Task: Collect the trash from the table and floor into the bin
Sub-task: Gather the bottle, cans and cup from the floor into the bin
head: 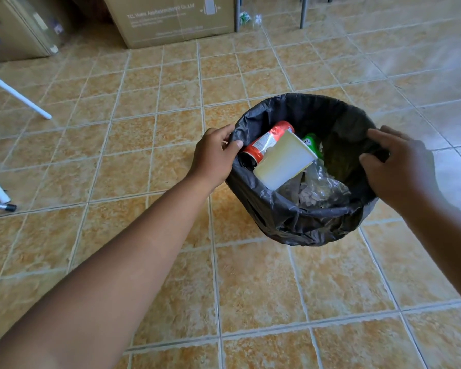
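A round bin (298,225) lined with a black bag stands on the tiled floor. Inside lie an orange drink can (266,142), a white paper cup (285,161), a green can (313,143) and crumpled clear plastic (322,187). My left hand (216,155) pinches the bag's rim on the bin's left side. My right hand (399,166) rests on the rim at the right, thumb inside and fingers curled over the black liner.
A large cardboard box (171,20) stands at the back, with another box (16,27) at the far left. White stand legs (16,94) cross the left edge. Small bits of litter (246,18) lie by metal legs (304,12) at the back.
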Tool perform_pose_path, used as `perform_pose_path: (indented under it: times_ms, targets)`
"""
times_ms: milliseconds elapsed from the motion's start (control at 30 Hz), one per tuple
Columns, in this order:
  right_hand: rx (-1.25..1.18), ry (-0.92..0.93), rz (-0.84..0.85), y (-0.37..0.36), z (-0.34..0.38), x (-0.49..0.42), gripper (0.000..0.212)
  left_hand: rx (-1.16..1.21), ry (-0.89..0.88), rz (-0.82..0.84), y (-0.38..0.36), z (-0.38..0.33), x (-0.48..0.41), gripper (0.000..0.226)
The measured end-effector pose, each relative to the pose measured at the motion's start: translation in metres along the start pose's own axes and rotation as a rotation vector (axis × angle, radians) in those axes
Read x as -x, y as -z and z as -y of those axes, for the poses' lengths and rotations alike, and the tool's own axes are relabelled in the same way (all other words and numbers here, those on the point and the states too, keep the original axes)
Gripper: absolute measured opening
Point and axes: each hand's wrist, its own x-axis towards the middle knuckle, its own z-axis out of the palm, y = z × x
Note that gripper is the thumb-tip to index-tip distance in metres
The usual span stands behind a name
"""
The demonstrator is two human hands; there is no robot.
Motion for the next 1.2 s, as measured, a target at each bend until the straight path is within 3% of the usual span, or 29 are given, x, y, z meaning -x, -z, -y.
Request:
perform_pose_path:
  times_ms: [167,267,367,467,567,700,867,967,1100,1200]
  targets:
    - [0.132,-0.002,0.135,-0.005,0.0,-0.005,0.063,0.125,-0.029,0.052,0.001,0.018,0.0,0.044]
    - [0.137,-0.025,0.147,-0.007,-0.002,-0.005,0.066,0.237,0.112,-0.005,0.005,0.045,-0.003,0.041]
    - [0.145,-0.025,0.147,-0.008,-0.002,-0.006,0.067,-0.041,0.248,-0.017,0.007,0.08,-0.012,0.031]
    - [0.132,-0.043,0.136,-0.009,-0.003,-0.006,0.066,-0.423,0.249,0.19,0.004,0.115,-0.025,0.032]
    - [0.115,-0.046,0.121,-0.012,-0.006,-0.005,0.064,-0.634,0.153,0.333,-0.002,0.133,-0.041,0.051]
    - [0.112,-0.043,0.099,-0.014,-0.01,-0.006,0.062,-0.801,-0.082,0.429,-0.015,0.143,-0.061,0.053]
    - [0.085,-0.029,0.085,-0.016,-0.014,-0.006,0.061,-0.95,-0.169,0.582,-0.029,0.143,-0.083,0.051]
    - [0.073,-0.036,0.094,-0.016,-0.016,-0.008,0.063,-1.009,-0.099,0.635,-0.036,0.138,-0.087,0.051]
    - [0.058,-0.021,0.085,-0.018,-0.021,-0.007,0.067,-0.966,-0.01,0.563,-0.039,0.136,-0.082,0.067]
    - [0.057,-0.008,0.077,-0.018,-0.022,-0.008,0.069,-0.799,0.126,0.399,-0.04,0.14,-0.077,0.055]
